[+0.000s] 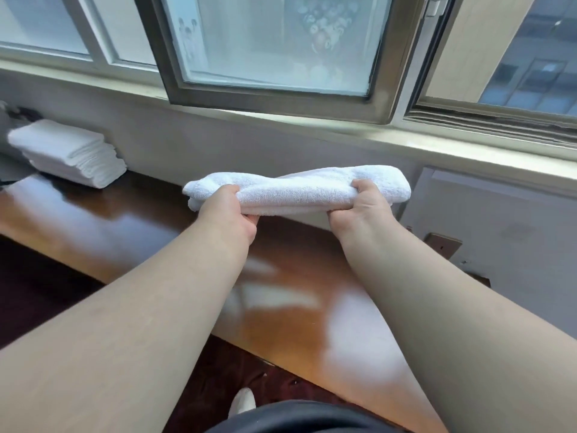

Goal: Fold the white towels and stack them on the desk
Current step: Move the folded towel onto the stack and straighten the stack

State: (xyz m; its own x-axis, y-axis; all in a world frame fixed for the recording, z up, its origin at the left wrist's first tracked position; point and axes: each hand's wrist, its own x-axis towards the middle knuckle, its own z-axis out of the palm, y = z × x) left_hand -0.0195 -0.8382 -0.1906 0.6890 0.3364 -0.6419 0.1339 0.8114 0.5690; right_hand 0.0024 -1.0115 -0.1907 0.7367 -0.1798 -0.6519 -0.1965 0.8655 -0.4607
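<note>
**Inspector:** Towel (296,190), white, already folded into a thick narrow bundle, held level in the air above the desk (125,220), below the window (274,45).

**Clerk:** Grip?

**Inspector:** Both hands closed on it. Left hand (229,210) pinches the left end, thumb on top, fingers curled beneath. Right hand (359,207) does likewise near the right end. The bundle touches nothing else.

**Clerk:** Work completed?

**Inspector:** A stack (70,151) of folded white towels sits at the desk's far left, against the wall, well apart from the hands. Several layers; I cannot count them reliably.

**Clerk:** Outstanding?

**Inspector:** In my judgement this towel's folding is done or nearly so; it remains to be carried left and laid on the stack. No unfolded towels are in view, so whether more remain I cannot tell.
</note>
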